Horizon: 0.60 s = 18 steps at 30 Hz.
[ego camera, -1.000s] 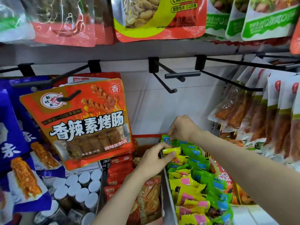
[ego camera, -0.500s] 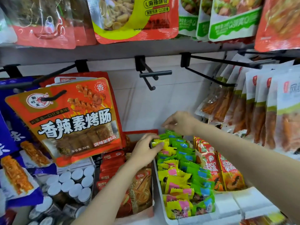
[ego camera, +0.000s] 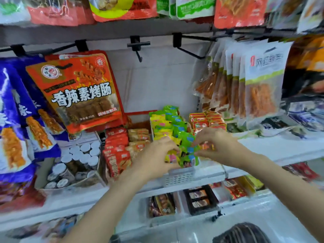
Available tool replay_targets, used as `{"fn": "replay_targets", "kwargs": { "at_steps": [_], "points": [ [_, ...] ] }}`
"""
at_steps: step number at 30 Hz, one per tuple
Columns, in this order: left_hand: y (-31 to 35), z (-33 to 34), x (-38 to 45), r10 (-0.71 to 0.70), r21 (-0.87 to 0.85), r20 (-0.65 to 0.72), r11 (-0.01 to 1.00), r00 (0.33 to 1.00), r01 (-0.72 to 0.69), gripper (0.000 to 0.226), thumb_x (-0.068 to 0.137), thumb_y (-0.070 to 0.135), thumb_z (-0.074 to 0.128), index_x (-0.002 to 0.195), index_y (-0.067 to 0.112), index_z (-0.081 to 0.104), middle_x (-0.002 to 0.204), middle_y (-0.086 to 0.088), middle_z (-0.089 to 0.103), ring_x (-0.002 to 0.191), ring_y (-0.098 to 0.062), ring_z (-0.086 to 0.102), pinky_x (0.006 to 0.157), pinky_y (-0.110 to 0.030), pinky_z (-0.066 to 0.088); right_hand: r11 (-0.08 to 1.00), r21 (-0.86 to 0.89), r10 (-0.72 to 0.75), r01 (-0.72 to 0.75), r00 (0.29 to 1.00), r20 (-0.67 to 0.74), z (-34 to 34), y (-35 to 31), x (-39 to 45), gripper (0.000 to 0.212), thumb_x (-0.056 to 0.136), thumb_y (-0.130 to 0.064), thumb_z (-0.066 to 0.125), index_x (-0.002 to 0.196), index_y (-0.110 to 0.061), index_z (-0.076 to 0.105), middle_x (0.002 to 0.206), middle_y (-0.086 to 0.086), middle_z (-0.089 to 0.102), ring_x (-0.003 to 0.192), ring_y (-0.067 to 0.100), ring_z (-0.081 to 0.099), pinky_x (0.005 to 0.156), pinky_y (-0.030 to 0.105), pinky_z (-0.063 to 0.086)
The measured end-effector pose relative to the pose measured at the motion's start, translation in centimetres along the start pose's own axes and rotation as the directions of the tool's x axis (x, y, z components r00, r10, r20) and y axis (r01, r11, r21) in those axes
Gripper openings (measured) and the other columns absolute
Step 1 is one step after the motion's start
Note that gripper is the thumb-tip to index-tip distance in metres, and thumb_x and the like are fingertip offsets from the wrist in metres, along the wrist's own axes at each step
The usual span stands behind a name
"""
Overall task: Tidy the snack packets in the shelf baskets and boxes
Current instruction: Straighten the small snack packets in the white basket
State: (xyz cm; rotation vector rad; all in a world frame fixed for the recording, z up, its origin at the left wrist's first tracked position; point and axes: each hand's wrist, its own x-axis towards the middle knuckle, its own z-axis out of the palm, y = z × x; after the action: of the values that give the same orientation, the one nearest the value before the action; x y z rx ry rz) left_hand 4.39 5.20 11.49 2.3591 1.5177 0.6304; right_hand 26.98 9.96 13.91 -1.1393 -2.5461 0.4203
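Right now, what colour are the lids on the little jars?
White, as the head view shows: the jars sit in a box at the lower left.

The large orange hanging packet [ego camera: 77, 95] at the left is showing big white characters, 香辣素烤肠, across its middle. A single 香 is sitting in a small badge at its top right corner, and 调味面制品 is running along its lower right edge beside smaller net-weight print. The white hanging packets [ego camera: 263, 81] at the right are carrying grey lettering too blurred to read.
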Motion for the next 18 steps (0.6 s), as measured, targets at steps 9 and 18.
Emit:
{"fn": "replay_targets", "kwargs": {
  "at_steps": [9,18],
  "points": [
    [-0.3,2.1,-0.6,-0.188,-0.096,-0.185,0.980,0.964,0.173,0.029,0.081,0.021,0.078,0.108,0.031,0.072,0.109,0.006,0.070,0.105,-0.015,0.061,0.092,-0.034,0.047,0.996,0.027,0.090,-0.088,0.992,-0.084,5.2,0.4,-0.2,0.032,0.073,-0.032,0.083,0.100,-0.017,0.076,0.101,-0.005,0.042,0.093,0.010,0.044,0.089,0.033,0.045],
    [-0.1,3.1,-1.5,-0.189,-0.066,-0.225,0.982,0.956,0.179,0.048,0.088,0.017,0.071,0.131,0.031,0.058,0.127,0.004,0.062,0.120,-0.016,0.055,0.100,-0.037,0.045,0.990,0.118,0.092,-0.070,0.976,-0.195,3.4,-0.5,-1.0,0.007,0.079,-0.019,0.080,0.081,-0.013,0.078,0.099,0.001,0.067,0.089,0.013,0.062,0.076,0.020,0.043]
  ]
}}
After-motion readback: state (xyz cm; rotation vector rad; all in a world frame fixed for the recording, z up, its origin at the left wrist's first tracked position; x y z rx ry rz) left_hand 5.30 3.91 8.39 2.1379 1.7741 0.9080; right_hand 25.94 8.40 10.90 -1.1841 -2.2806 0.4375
